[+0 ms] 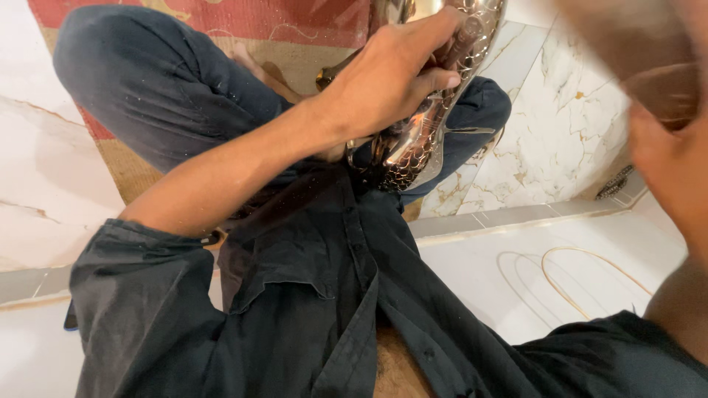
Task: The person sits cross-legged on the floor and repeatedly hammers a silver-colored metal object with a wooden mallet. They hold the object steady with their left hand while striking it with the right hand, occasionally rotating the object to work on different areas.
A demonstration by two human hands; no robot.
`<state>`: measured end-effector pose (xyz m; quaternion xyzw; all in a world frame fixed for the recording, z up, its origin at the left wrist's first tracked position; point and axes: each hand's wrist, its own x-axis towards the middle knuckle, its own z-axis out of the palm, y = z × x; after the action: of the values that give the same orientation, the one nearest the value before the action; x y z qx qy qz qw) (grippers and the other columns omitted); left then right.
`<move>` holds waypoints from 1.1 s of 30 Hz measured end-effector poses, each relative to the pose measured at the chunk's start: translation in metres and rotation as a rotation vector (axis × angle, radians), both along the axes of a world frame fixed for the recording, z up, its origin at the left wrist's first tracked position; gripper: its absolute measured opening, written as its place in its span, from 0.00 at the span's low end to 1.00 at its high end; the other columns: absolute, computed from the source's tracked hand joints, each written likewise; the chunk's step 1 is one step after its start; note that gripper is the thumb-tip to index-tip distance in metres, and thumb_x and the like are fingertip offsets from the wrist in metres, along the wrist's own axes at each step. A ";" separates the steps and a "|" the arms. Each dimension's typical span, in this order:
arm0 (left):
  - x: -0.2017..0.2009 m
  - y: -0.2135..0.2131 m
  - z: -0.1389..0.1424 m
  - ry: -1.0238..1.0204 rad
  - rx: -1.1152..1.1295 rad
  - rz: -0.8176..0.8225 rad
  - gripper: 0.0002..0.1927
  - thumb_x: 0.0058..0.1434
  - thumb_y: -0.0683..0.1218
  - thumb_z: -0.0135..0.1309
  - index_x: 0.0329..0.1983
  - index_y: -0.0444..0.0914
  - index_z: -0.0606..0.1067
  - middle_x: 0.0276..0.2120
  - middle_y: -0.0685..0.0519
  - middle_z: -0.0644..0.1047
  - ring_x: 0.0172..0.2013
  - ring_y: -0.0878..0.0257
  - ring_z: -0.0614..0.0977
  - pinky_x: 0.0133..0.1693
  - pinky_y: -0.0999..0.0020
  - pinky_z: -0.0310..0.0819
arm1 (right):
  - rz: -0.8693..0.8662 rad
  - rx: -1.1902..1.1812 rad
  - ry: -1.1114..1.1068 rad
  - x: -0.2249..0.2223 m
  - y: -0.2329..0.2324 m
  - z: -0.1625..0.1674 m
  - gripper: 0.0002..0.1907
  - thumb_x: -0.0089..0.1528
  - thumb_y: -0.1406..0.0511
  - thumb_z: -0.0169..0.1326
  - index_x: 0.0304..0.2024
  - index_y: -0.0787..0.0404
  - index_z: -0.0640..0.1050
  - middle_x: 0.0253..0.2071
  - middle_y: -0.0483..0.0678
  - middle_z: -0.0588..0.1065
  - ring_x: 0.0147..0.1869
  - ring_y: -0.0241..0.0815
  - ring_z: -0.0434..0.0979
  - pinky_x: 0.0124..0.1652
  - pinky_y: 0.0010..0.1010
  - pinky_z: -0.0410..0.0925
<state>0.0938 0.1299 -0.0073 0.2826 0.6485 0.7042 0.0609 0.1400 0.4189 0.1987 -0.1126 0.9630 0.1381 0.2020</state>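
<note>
L hand [387,77] is wrapped over a shiny embossed metal piece [431,125], fingers curled onto its upper edge and thumb side pressing – a firm grip. The piece rests slanted on the lap, betw. the crossed legs in dark trousers [155,81], above the marble floor [560,118] and a red-tan mat [221,22]. R hand [667,158] is raised close to the camera, blurred – can't tell its shape or whether it holds anything. Risk, as I judge it: slick polished surface could slide out of the one-hand hold and hit the marble.
</note>
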 end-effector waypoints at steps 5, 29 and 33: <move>-0.017 0.005 0.001 -0.026 0.042 -0.233 0.15 0.66 0.37 0.61 0.50 0.34 0.68 0.35 0.45 0.77 0.37 0.51 0.83 0.39 0.57 0.75 | -0.021 -0.150 0.136 0.029 -0.018 0.010 0.20 0.73 0.76 0.56 0.66 0.65 0.71 0.53 0.54 0.76 0.51 0.46 0.79 0.53 0.29 0.73; -0.043 0.000 0.022 0.323 0.120 -0.618 0.13 0.65 0.37 0.58 0.52 0.35 0.75 0.40 0.50 0.80 0.41 0.55 0.83 0.41 0.58 0.75 | -0.063 -0.236 0.618 0.119 -0.034 -0.063 0.31 0.63 0.77 0.64 0.64 0.66 0.63 0.51 0.62 0.72 0.54 0.60 0.76 0.53 0.44 0.71; -0.036 0.000 0.018 0.118 0.234 -0.212 0.13 0.72 0.37 0.57 0.57 0.35 0.70 0.43 0.49 0.77 0.44 0.57 0.82 0.46 0.62 0.78 | -0.417 -0.642 0.575 0.098 -0.054 -0.059 0.36 0.68 0.75 0.66 0.70 0.65 0.58 0.58 0.61 0.70 0.59 0.57 0.77 0.57 0.42 0.74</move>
<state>0.0579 0.1302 0.0107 0.3958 0.5309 0.7466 0.0633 0.2385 0.3647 0.1398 0.0688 0.9759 -0.1844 -0.0945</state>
